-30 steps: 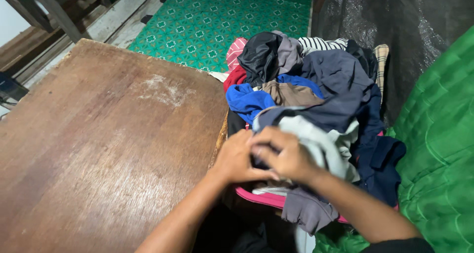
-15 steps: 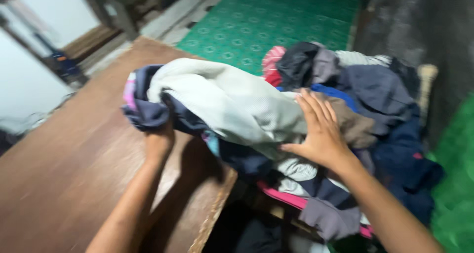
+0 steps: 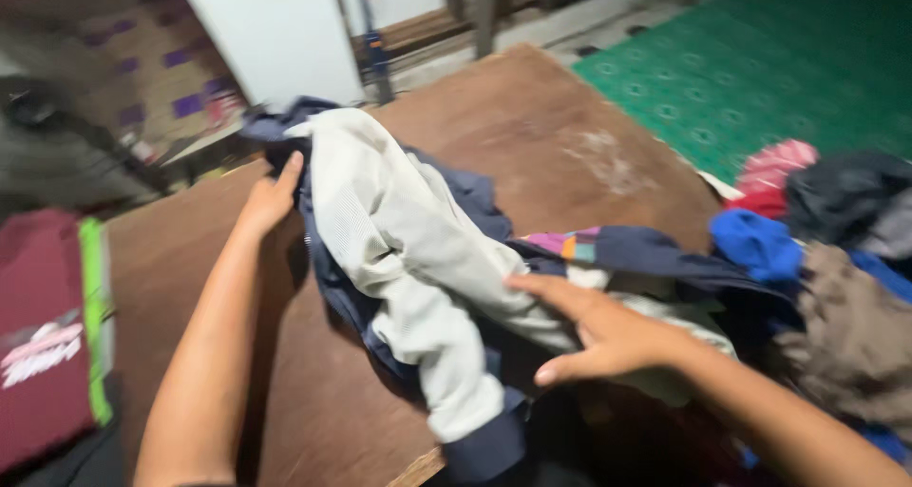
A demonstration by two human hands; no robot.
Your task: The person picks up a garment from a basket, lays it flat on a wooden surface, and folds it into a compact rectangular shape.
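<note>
A navy and pale grey-white jacket [image 3: 408, 249] lies stretched across the brown wooden table [image 3: 560, 154]. My left hand [image 3: 271, 197] grips its far upper edge near the table's back left. My right hand [image 3: 594, 330], fingers spread, presses flat on the jacket's lower part near the table's right edge. A sleeve with a navy cuff [image 3: 480, 439] hangs toward the table's front edge. The frame is motion-blurred.
A heap of clothes [image 3: 836, 259] in blue, red, black and brown sits to the right of the table. A maroon cloth with a green stripe [image 3: 47, 344] lies at the left. Green patterned flooring [image 3: 760, 78] is beyond, with a white panel [image 3: 275, 31] behind the table.
The jacket has been pulled off the clothes heap and leftward onto the table. My left hand moved farther across the table with it, and my view swung left.
</note>
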